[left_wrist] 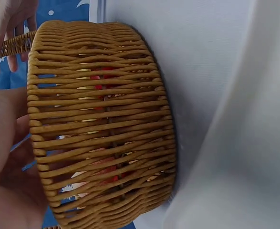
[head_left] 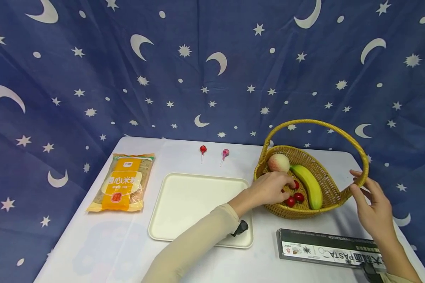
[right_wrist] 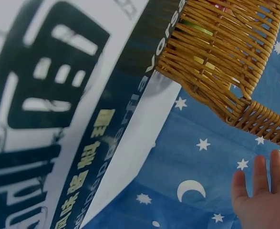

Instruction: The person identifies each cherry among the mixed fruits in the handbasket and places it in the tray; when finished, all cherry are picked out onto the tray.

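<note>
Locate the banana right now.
Head view, right side of the table: the banana lies inside the wicker basket, beside the peach and red cherries, just right of the left hand.

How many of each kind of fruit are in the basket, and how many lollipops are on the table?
Peach: 1
Banana: 1
Small red fruits: 3 showing; the left hand may hide more
Lollipops: 2
Total: 7 counted; the fruit lies in the wicker basket
</note>
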Motion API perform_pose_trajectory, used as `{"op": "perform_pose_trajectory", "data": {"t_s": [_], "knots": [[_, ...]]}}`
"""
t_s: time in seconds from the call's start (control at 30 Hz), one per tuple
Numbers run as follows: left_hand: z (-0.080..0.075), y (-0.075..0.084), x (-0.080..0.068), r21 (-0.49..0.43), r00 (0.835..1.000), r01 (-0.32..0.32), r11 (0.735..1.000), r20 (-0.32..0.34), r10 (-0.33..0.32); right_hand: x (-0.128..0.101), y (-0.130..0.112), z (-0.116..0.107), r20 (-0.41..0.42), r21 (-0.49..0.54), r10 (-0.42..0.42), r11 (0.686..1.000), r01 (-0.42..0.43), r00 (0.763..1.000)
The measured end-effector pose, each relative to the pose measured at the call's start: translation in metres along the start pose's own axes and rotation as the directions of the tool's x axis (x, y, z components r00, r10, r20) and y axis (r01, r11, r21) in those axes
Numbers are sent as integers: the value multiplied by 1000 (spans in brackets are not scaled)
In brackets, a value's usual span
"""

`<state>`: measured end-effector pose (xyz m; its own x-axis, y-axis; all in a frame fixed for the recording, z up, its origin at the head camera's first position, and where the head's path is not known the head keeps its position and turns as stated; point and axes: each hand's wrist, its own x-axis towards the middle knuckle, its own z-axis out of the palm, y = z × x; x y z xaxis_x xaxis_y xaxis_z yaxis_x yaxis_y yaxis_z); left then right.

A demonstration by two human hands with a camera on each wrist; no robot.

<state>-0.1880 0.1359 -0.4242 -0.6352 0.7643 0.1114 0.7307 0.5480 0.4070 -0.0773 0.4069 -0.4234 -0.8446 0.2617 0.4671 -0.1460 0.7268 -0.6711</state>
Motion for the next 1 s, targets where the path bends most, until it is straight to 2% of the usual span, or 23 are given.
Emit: {"op": "perform_pose_trajectory", "data": {"t_s": [0.2, 0.43, 0.73, 1.0], "knots": [[-1, 1, 9, 41, 994, 42, 998, 97, -46, 1, 0, 2, 8, -3, -8, 1000, 8, 1000], [-2, 3, 16, 81, 973, 46, 996, 223, -63, 0, -1, 2, 7, -14, 6, 1000, -6, 1000], [0, 5, 20, 123, 961, 48, 991, 264, -79, -1, 1, 1, 8, -10, -11, 1000, 11, 1000], [5, 2, 25, 103, 955, 50, 993, 287, -78, -1, 0, 1, 9, -14, -5, 1000, 5, 1000]]}}
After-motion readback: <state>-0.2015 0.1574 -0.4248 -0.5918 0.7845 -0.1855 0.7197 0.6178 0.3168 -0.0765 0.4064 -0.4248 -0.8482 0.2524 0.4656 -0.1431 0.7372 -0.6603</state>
